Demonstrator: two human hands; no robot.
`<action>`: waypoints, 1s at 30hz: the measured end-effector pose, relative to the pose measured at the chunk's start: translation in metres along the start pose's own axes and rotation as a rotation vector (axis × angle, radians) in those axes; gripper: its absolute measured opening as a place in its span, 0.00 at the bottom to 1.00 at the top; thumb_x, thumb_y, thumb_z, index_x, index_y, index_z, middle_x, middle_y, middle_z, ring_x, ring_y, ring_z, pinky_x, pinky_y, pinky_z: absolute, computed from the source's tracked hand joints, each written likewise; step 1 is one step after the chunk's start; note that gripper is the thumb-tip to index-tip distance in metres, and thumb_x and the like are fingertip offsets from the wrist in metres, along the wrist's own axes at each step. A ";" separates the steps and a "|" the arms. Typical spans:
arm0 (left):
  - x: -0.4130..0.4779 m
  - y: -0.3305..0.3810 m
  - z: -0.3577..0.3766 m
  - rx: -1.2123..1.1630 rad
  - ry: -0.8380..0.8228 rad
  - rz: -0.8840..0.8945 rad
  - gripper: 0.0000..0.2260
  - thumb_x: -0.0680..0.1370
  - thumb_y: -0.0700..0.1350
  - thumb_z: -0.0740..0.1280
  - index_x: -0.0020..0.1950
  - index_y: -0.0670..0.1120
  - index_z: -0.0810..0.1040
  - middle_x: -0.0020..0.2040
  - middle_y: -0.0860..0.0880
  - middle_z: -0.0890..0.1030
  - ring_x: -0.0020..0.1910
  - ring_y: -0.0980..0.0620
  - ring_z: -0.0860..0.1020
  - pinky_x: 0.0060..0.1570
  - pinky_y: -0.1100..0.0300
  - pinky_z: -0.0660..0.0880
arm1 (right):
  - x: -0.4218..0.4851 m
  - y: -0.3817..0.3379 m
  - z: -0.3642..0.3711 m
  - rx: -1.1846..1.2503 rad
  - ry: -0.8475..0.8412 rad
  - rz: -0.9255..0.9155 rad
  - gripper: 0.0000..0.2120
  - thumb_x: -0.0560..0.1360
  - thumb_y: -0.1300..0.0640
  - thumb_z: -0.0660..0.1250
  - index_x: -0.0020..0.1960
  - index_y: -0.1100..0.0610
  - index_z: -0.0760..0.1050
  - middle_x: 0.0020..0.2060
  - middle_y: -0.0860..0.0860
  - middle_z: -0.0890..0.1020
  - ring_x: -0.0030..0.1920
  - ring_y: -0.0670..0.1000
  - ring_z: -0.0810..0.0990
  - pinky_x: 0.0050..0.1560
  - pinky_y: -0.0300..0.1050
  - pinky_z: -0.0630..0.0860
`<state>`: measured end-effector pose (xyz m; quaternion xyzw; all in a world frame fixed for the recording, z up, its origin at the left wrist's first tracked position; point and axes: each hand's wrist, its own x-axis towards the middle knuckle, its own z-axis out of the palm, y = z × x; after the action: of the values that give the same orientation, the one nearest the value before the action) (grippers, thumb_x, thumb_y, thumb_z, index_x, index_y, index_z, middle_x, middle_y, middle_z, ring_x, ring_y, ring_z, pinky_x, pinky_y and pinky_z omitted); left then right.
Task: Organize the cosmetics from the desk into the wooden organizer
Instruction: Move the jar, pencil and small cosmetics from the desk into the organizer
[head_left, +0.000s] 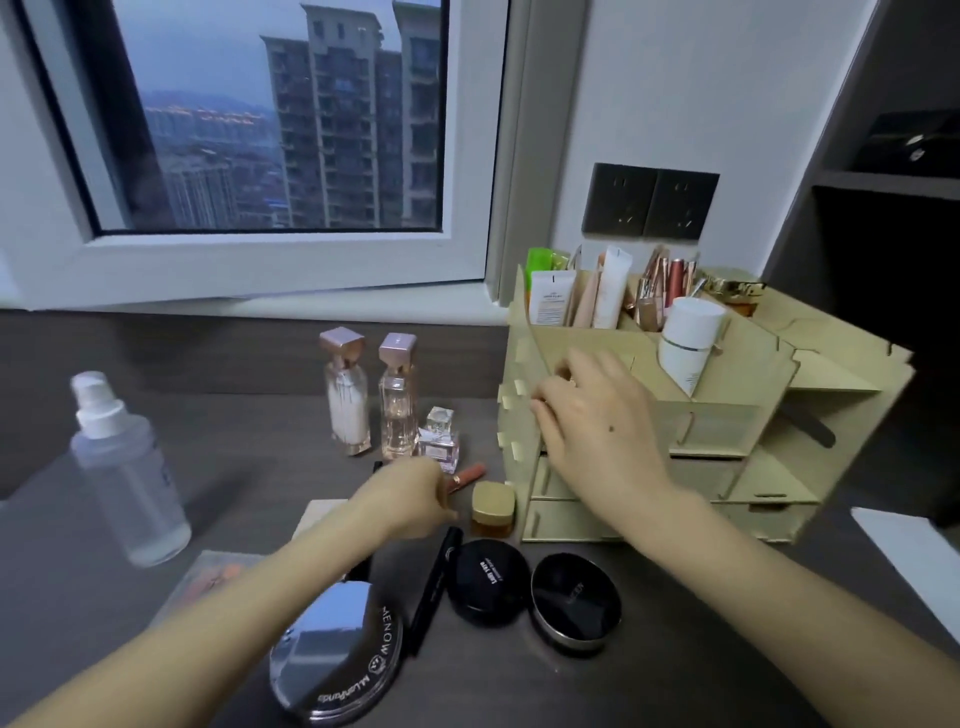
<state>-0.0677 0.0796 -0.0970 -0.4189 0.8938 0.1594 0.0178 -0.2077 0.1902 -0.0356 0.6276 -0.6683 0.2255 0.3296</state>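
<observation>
Hands first, nearest the camera. The left hand (410, 496) is stretched toward twelve o'clock over the desk (234, 426). Its fingers are bent downward and blurred, so I cannot tell whether anything is pinched in them. A lipstick (467, 475) lies just at its one o'clock and a gold-lidded jar (493, 506) at its three o'clock. The right hand (597, 431) is unclenched, with fingers stretched against the left front of the wooden organizer (753, 374), grasping nothing that shows.

The step looks to be picking up the lipstick. It is best pinched across the barrel and lifted straight up, since the small perfume bottle (439, 439) close at its eleven o'clock would likely tip at a nudge. The right hand should brace the organizer while the stick goes upright into a top slot, among the slim sticks at one o'clock.

Counts, from the near edge outward:
- Three round compacts: a silver compact (337, 649) at six o'clock, a left black compact (488, 579) and a right black compact (576, 600).
- One black pencil (434, 587).
- One blurred palette (218, 577) at eight o'clock.
- One jar, one lipstick and one small perfume bottle.
- Two tall bottles with pink caps: a left tall bottle (347, 400) and a right tall bottle (399, 405).
- One spray bottle (124, 467) at nine o'clock.
- One white jar (688, 343) in the organizer; the tubes behind it are too crowded to count.
</observation>
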 end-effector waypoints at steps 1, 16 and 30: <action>-0.002 -0.001 0.008 0.013 -0.043 0.000 0.19 0.74 0.49 0.65 0.65 0.56 0.73 0.38 0.41 0.75 0.42 0.42 0.77 0.38 0.60 0.69 | -0.002 -0.002 -0.003 -0.037 0.046 0.001 0.07 0.65 0.63 0.74 0.32 0.60 0.77 0.32 0.54 0.76 0.34 0.56 0.74 0.31 0.41 0.62; -0.009 -0.002 0.003 -0.431 0.042 -0.043 0.12 0.71 0.41 0.67 0.28 0.45 0.71 0.25 0.49 0.75 0.21 0.58 0.72 0.25 0.69 0.68 | -0.034 -0.029 0.016 0.259 -0.187 0.077 0.04 0.72 0.54 0.69 0.41 0.53 0.80 0.36 0.47 0.79 0.40 0.51 0.76 0.36 0.41 0.66; -0.033 0.036 -0.056 -1.625 -0.090 0.104 0.08 0.78 0.38 0.62 0.40 0.40 0.77 0.31 0.43 0.83 0.29 0.52 0.82 0.30 0.65 0.80 | -0.015 -0.008 -0.026 1.300 0.047 0.650 0.01 0.75 0.61 0.65 0.46 0.56 0.75 0.29 0.51 0.79 0.28 0.46 0.75 0.26 0.37 0.73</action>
<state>-0.0676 0.1087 -0.0285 -0.2523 0.5160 0.7752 -0.2631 -0.1958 0.2187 -0.0296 0.4613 -0.5447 0.6771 -0.1792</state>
